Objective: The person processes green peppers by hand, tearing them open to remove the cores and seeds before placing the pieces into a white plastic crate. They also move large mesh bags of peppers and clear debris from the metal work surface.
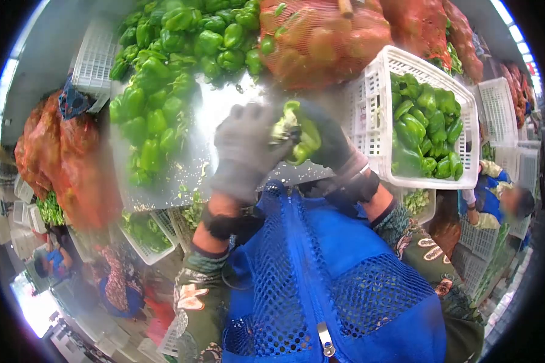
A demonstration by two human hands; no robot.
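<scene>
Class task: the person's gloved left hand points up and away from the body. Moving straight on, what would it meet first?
Probably the loose pile of green peppers beyond the left hand, across a bare strip of shiny table; depth is hard to judge.

Bright overhead light glares off the steel table [221, 115]; fisheye edges curve into black, hands motion-blurred.

No writing, label, brand, number or sign can be read anywhere in the head view; the white crate [378, 109] of green peppers shows only bare lattice walls; the red mesh sacks [321, 39] carry no legible tag; the blue mesh vest [321, 284] bears no readable mark; the patterned sleeves show shapes, not letters.
</scene>
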